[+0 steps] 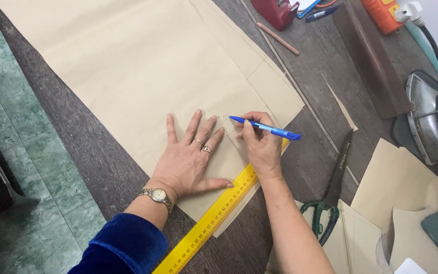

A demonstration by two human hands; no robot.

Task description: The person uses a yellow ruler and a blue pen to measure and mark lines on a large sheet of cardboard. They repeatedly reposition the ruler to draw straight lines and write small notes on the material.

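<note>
Left hand (191,160) flat on one tan paper sheet (143,66), right hand (259,144) gripping one blue pen (264,128), one yellow ruler (214,218)

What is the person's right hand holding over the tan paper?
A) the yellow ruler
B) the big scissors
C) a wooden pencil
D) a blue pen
D: the right hand grips a blue pen with its tip on the tan paper, while the scissors lie apart on the table.
</note>
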